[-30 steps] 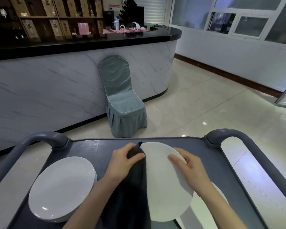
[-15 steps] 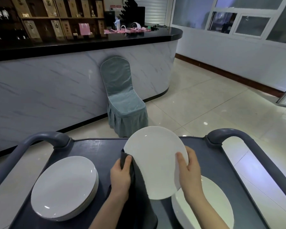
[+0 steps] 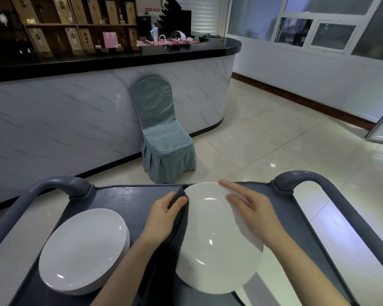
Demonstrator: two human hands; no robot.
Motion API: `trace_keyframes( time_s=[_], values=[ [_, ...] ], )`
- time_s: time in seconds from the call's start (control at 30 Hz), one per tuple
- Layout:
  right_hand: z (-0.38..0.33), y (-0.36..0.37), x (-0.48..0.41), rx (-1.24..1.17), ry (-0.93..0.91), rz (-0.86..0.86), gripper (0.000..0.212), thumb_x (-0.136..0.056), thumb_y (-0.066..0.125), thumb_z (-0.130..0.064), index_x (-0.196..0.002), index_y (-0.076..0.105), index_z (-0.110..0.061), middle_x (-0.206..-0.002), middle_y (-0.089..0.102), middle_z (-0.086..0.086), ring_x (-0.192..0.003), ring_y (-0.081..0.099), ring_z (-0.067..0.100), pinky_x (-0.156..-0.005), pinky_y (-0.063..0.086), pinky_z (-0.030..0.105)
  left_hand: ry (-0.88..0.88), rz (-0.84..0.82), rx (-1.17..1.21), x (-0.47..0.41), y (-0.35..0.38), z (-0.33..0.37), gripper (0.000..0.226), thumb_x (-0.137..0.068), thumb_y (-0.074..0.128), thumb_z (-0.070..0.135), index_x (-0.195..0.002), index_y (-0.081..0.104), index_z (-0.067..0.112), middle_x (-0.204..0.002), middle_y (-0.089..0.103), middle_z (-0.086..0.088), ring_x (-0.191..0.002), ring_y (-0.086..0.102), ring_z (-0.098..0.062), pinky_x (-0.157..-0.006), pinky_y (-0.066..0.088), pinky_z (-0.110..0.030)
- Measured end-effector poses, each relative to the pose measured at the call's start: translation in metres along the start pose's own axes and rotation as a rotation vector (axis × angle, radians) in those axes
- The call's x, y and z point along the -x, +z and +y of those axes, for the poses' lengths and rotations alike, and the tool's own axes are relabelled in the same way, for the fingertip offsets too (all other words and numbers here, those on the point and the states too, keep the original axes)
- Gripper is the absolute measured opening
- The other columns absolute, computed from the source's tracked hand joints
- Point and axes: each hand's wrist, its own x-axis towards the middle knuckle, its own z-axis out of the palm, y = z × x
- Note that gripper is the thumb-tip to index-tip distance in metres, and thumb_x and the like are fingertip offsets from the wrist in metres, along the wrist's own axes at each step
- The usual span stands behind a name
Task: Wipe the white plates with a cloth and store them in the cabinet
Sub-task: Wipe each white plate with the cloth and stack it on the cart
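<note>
A white plate [image 3: 210, 239] is held above the grey cart [image 3: 119, 199], tilted with its inner face toward me. My left hand [image 3: 164, 219] pinches the plate's left rim through a dark grey cloth [image 3: 173, 248] that hangs down below it. On the plate's right rim lies my right hand [image 3: 252, 213], fingers stretched out along the edge. A stack of white plates [image 3: 82, 248] rests on the cart's left side. Another plate [image 3: 241, 294] shows only as a sliver under the held one.
The cart has raised grey handles at left [image 3: 53, 186] and right [image 3: 314, 182]. Beyond it stands a chair in a blue-grey cover [image 3: 161, 138] against a marble-fronted counter [image 3: 75, 120]. Pale tiled floor [image 3: 285, 146] spreads to the right. No cabinet is in view.
The plate came back down from its raised, upright position and now faces me. My right hand's fingers have stretched out along the rim. My left hand moved up with the cloth.
</note>
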Motion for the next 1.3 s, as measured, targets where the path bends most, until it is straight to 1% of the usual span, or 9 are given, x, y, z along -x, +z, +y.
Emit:
trace_keyframes(
  time_s=[0.2, 0.37, 0.53, 0.7, 0.87, 0.93, 1.03, 1.2, 1.3],
  values=[
    [0.015, 0.015, 0.018, -0.099, 0.133, 0.299, 0.044, -0.097, 0.060, -0.012, -0.112, 0.062, -0.053, -0.114, 0.059, -0.045, -0.112, 0.053, -0.021, -0.096, 0.038, 0.009, -0.265, 0.246, 0.230, 0.029, 0.021, -0.021, 0.023, -0.096, 0.059, 0.029, -0.083, 0.068, 0.014, -0.084, 0.074, -0.005, -0.077, 0.062, -0.016, -0.076, 0.053, -0.039],
    [0.011, 0.004, 0.016, 0.003, 0.067, 0.065, 0.039, -0.097, 0.061, -0.014, -0.118, 0.065, -0.047, -0.116, 0.062, -0.041, -0.114, 0.054, -0.018, -0.095, 0.038, 0.004, -0.034, -0.052, 0.021, 0.006, -0.002, -0.003, 0.012, -0.089, 0.069, 0.023, -0.084, 0.065, 0.013, -0.077, 0.068, -0.001, -0.071, 0.056, -0.007, -0.066, 0.047, -0.020],
    [0.001, 0.009, 0.006, 0.119, -0.005, -0.148, 0.038, -0.096, 0.063, -0.014, -0.116, 0.067, -0.046, -0.115, 0.066, -0.035, -0.113, 0.055, -0.016, -0.095, 0.038, 0.005, 0.128, -0.347, -0.128, -0.007, -0.002, 0.011, 0.004, -0.088, 0.068, 0.030, -0.087, 0.066, 0.026, -0.083, 0.069, 0.006, -0.078, 0.061, -0.003, -0.073, 0.048, -0.022],
    [0.007, 0.004, 0.006, 0.007, 0.070, 0.032, 0.036, -0.095, 0.065, -0.015, -0.115, 0.068, -0.043, -0.111, 0.063, -0.041, -0.109, 0.055, -0.021, -0.090, 0.037, 0.001, -0.078, 0.033, 0.129, 0.014, 0.011, -0.014, 0.013, -0.093, 0.064, 0.021, -0.081, 0.066, 0.022, -0.074, 0.069, 0.006, -0.071, 0.058, -0.006, -0.069, 0.048, -0.022],
    [0.026, 0.046, 0.028, -0.197, 0.262, 0.542, 0.035, -0.098, 0.057, -0.013, -0.119, 0.065, -0.039, -0.115, 0.062, -0.034, -0.110, 0.057, -0.009, -0.093, 0.039, 0.009, -0.456, 0.409, 0.479, 0.050, 0.048, -0.036, 0.014, -0.094, 0.063, 0.027, -0.093, 0.069, 0.014, -0.093, 0.073, -0.007, -0.094, 0.066, -0.026, -0.091, 0.053, -0.046],
    [0.033, 0.063, 0.040, -0.201, 0.320, 0.595, 0.034, -0.101, 0.053, -0.016, -0.124, 0.060, -0.041, -0.115, 0.059, -0.036, -0.111, 0.055, -0.005, -0.094, 0.038, 0.015, -0.518, 0.458, 0.489, 0.052, 0.052, -0.038, 0.017, -0.094, 0.063, 0.028, -0.097, 0.068, 0.012, -0.099, 0.072, -0.009, -0.100, 0.065, -0.030, -0.096, 0.051, -0.050],
    [0.041, 0.061, 0.038, -0.229, 0.287, 0.421, 0.035, -0.099, 0.054, -0.015, -0.124, 0.053, -0.041, -0.115, 0.057, -0.040, -0.112, 0.053, -0.010, -0.086, 0.039, 0.011, -0.478, 0.435, 0.433, 0.044, 0.036, -0.036, 0.015, -0.093, 0.064, 0.026, -0.090, 0.070, 0.013, -0.093, 0.073, -0.007, -0.094, 0.066, -0.027, -0.091, 0.053, -0.047],
    [0.026, 0.017, 0.005, -0.018, 0.117, 0.049, 0.037, -0.096, 0.063, -0.022, -0.124, 0.056, -0.044, -0.120, 0.056, -0.042, -0.114, 0.050, -0.019, -0.088, 0.037, 0.002, -0.122, 0.134, 0.165, 0.022, 0.004, -0.016, 0.012, -0.093, 0.064, 0.016, -0.082, 0.069, 0.016, -0.075, 0.073, 0.008, -0.068, 0.060, 0.000, -0.064, 0.049, -0.015],
    [0.012, 0.008, -0.007, 0.105, 0.052, -0.177, 0.036, -0.098, 0.059, -0.027, -0.123, 0.056, -0.053, -0.119, 0.059, -0.041, -0.112, 0.054, -0.015, -0.089, 0.036, 0.000, -0.029, -0.013, 0.003, 0.005, -0.004, -0.002, 0.010, -0.091, 0.067, 0.018, -0.082, 0.068, 0.014, -0.073, 0.069, 0.005, -0.065, 0.056, 0.000, -0.064, 0.046, -0.016]
  ],
)
